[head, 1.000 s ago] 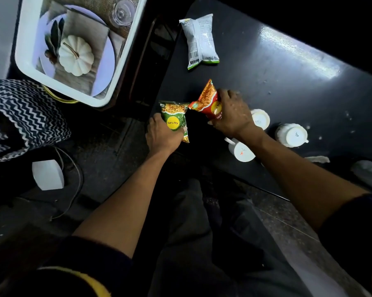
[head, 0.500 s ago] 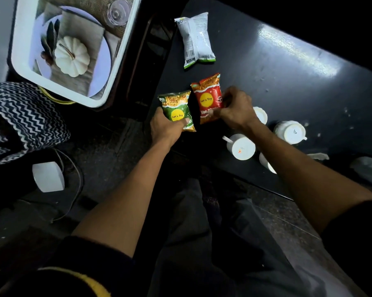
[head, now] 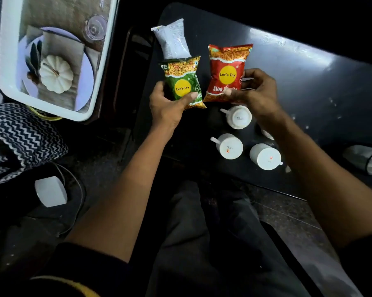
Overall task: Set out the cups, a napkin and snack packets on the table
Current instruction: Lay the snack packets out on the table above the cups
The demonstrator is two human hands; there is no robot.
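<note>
Two hands over the bench (head: 298, 86), left grip (head: 170, 103) holding green packet (head: 184, 82), right grip (head: 255, 91) holding red packet (head: 225, 69), white cups (head: 229, 146) nearer than both.

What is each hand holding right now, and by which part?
Left hand grips the green snack packet at its lower end; right hand pinches the red snack packet at its lower right corner.

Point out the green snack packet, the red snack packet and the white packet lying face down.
Green snack packet (head: 182, 82): head view, on its yellow label.
Red snack packet (head: 227, 71): head view, on its yellow circle.
White packet (head: 174, 39): head view, on its printed back.
</note>
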